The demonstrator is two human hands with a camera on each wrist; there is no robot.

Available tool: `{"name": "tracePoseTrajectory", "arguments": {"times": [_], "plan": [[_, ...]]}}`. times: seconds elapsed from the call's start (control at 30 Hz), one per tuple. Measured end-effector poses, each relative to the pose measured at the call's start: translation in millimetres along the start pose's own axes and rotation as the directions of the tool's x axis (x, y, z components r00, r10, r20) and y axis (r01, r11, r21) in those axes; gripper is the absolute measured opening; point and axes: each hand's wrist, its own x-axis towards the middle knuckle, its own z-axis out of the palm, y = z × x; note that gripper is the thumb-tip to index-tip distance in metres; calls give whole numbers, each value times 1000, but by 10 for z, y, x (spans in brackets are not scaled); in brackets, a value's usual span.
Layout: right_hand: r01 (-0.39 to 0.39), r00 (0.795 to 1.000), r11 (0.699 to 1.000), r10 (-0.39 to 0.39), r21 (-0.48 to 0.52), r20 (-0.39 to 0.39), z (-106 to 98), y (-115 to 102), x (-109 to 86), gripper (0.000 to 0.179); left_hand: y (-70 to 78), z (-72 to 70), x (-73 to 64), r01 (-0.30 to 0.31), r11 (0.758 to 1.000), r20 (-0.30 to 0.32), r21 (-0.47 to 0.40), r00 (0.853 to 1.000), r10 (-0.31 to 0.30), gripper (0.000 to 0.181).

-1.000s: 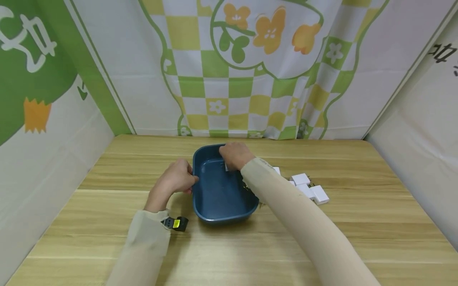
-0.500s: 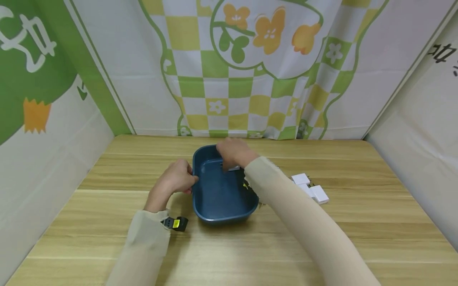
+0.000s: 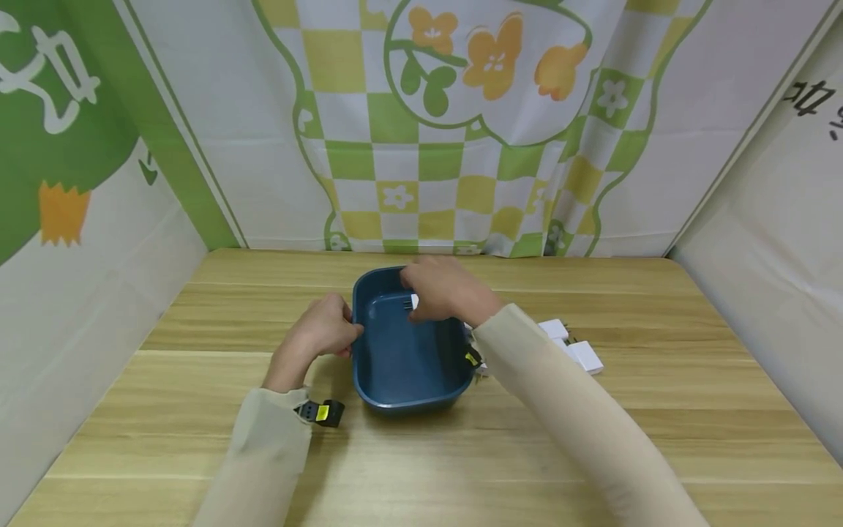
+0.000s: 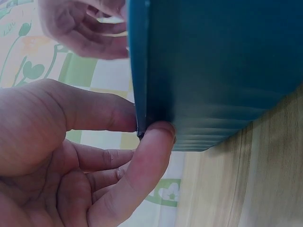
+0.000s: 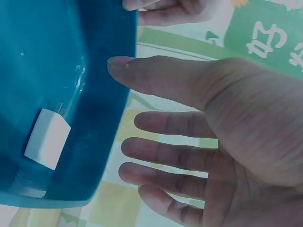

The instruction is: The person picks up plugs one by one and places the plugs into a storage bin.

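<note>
A dark blue plastic basin (image 3: 407, 369) stands on the wooden table. My left hand (image 3: 323, 326) pinches its left rim between thumb and finger; the left wrist view shows the thumb and index finger on either side of the basin wall (image 4: 213, 71). My right hand (image 3: 448, 290) is over the far right part of the basin, fingers spread and nothing between them. Inside, a white charger plug (image 5: 48, 139) lies on the bottom at the far end, its metal prongs showing. In the head view that plug is mostly covered by the right hand.
Several more white charger plugs (image 3: 585, 357) lie on the table (image 3: 665, 410) to the right of the basin, partly hidden behind the right forearm. A patterned curtain (image 3: 441, 157) hangs at the table's back edge, with fabric walls on both sides.
My right hand has let go of the white charger plug, which now rests in the basin, and its fingers have spread. The right forearm has shifted slightly right. My left hand keeps its hold.
</note>
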Motion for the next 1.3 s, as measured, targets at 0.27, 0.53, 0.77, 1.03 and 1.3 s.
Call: {"name": "tracePoseTrajectory", "arguments": {"times": [0.27,0.53,0.77,1.03,1.3], "plan": [[-10,999,997,13,80,-38,-3,26,-281,53,1,2,-5,-4,1000,2,2,1000,4,21],[-38,998,989,45,144,-49,74,117,-518,54,-6,3,-3,-1,1000,-3,0,1000,1,23],[-82,992,976,100,200,-82,163,190,-692,52,-2,10,5,4,1000,0,2,1000,-4,20],[-94,981,964,133,248,-144,241,277,-845,52,3,6,1,5,1000,-2,12,1000,-5,18],[-112,972,947,167,302,-163,302,342,-963,50,23,6,-1,11,1000,4,9,1000,-11,18]]}}
